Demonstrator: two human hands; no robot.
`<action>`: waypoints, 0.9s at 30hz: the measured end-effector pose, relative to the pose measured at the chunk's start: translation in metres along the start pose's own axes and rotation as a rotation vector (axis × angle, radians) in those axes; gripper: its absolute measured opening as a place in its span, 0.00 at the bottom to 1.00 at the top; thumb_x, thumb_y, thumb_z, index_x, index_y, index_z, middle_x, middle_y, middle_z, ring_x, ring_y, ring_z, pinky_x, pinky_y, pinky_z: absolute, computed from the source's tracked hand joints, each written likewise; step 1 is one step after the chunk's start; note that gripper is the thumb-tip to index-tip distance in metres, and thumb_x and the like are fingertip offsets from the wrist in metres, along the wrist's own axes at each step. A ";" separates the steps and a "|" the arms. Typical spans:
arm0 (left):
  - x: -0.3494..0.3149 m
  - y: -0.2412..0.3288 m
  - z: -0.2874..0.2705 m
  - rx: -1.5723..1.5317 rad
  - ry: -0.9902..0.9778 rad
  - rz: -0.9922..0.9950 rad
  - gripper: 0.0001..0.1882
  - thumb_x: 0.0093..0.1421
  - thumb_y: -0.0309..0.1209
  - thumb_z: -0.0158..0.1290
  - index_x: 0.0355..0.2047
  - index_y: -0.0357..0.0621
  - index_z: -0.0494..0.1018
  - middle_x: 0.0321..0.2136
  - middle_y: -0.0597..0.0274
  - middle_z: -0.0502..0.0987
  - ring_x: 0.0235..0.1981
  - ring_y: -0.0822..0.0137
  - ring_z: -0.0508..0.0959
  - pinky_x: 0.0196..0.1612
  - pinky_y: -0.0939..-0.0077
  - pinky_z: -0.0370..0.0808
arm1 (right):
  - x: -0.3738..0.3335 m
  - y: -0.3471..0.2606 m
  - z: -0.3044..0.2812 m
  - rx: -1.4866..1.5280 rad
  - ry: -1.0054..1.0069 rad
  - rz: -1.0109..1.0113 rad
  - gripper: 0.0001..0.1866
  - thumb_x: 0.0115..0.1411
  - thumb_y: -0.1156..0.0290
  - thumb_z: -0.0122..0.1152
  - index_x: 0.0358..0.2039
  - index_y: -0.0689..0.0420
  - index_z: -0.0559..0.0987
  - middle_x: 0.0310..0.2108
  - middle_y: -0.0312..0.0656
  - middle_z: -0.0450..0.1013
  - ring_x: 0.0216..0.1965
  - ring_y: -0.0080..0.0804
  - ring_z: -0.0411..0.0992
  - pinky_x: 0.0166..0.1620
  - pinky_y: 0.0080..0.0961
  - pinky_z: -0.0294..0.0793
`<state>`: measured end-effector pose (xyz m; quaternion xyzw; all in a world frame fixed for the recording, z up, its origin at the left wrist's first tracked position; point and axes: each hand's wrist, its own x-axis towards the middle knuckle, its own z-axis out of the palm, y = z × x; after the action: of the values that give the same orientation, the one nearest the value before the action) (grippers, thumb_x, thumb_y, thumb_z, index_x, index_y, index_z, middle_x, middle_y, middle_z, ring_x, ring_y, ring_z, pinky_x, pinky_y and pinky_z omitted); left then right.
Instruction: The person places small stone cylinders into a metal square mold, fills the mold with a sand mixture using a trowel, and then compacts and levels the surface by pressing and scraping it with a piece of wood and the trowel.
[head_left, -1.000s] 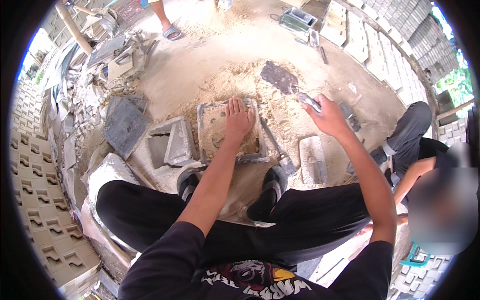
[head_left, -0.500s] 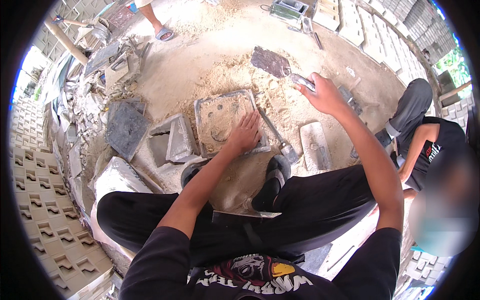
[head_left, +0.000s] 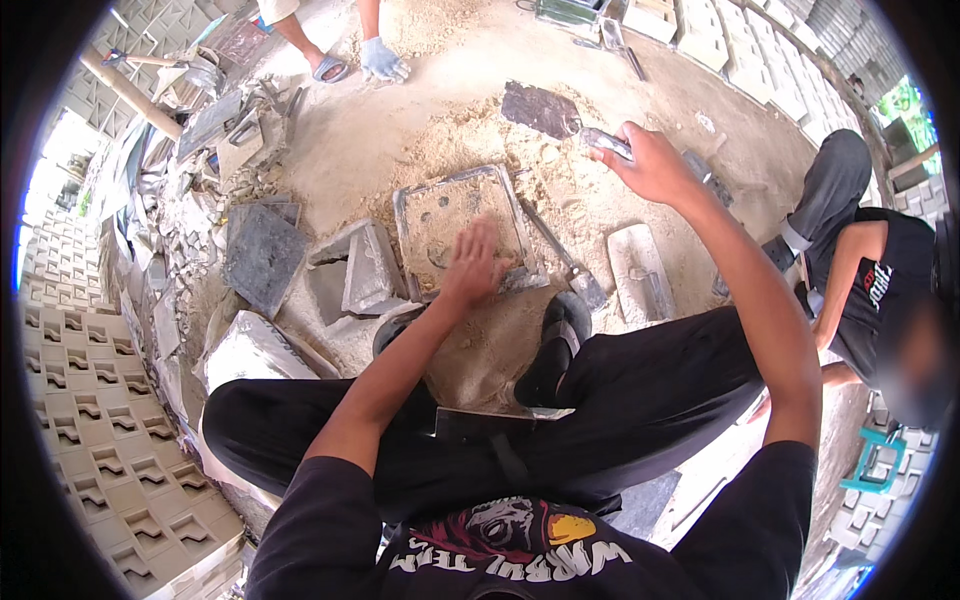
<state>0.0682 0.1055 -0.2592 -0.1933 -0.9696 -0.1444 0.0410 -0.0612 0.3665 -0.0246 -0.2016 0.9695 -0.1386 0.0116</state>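
Between my feet lies a square metal mould frame (head_left: pixel 401 225) filled with sandy, tan mix, its surface marked by a few dark spots. Flat on that mix rests my left hand (head_left: pixel 474 262), fingers stretched out and holding nothing. My right hand (head_left: pixel 645 165) is closed around the handle of a trowel (head_left: pixel 541 109) with a broad, dark rectangular blade. The blade is over the loose sand (head_left: pixel 480 135) beyond the frame. Along the frame's right side lies a long-handled metal tool (head_left: pixel 590 290).
A hollow concrete block (head_left: pixel 370 268) and a dark square plate (head_left: pixel 262 258) lie left of the frame. A pale float (head_left: pixel 640 270) lies to the right. Another person (head_left: pixel 850 270) sits at far right; a gloved hand (head_left: pixel 384 62) and sandalled foot (head_left: pixel 330 68) show at the top.
My left hand has slid left across the mix, away from the frame's right edge. My right hand keeps its hold on the trowel. Another person's gloved hand has come down at the top.
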 end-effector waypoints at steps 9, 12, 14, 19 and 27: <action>-0.006 0.018 0.022 -0.070 -0.017 0.133 0.37 0.67 0.50 0.35 0.67 0.34 0.48 0.68 0.47 0.48 0.71 0.52 0.45 0.70 0.54 0.40 | -0.004 0.021 0.010 -0.035 0.002 -0.011 0.30 0.60 0.44 0.56 0.35 0.66 0.72 0.31 0.59 0.75 0.35 0.56 0.75 0.38 0.45 0.73; -0.007 0.008 0.018 -0.122 -0.041 0.113 0.37 0.67 0.49 0.36 0.67 0.35 0.47 0.68 0.45 0.48 0.70 0.51 0.45 0.70 0.54 0.39 | -0.006 0.024 0.011 -0.042 0.021 -0.016 0.29 0.60 0.44 0.56 0.34 0.65 0.72 0.31 0.59 0.75 0.35 0.56 0.75 0.38 0.46 0.72; -0.005 0.002 0.010 -0.056 0.035 -0.002 0.36 0.67 0.48 0.38 0.67 0.38 0.48 0.67 0.42 0.49 0.70 0.50 0.45 0.70 0.54 0.40 | -0.008 0.029 0.007 -0.048 -0.002 0.006 0.29 0.60 0.44 0.55 0.35 0.65 0.72 0.31 0.59 0.75 0.36 0.56 0.75 0.38 0.46 0.73; -0.015 -0.045 0.010 0.005 0.229 -0.421 0.37 0.65 0.48 0.39 0.66 0.35 0.49 0.66 0.38 0.49 0.70 0.47 0.46 0.69 0.52 0.41 | -0.006 0.009 0.003 -0.074 -0.063 0.042 0.30 0.60 0.44 0.55 0.38 0.65 0.72 0.32 0.58 0.75 0.37 0.55 0.75 0.40 0.46 0.73; -0.001 0.026 0.029 -0.002 0.104 -0.138 0.39 0.67 0.51 0.36 0.66 0.31 0.47 0.67 0.40 0.48 0.70 0.49 0.47 0.70 0.53 0.41 | -0.007 0.009 0.007 -0.109 -0.122 0.065 0.28 0.61 0.44 0.54 0.39 0.63 0.72 0.35 0.56 0.75 0.40 0.53 0.75 0.41 0.44 0.73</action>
<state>0.0785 0.1365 -0.2800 -0.1184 -0.9770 -0.1575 0.0813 -0.0576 0.3749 -0.0342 -0.1786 0.9792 -0.0725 0.0641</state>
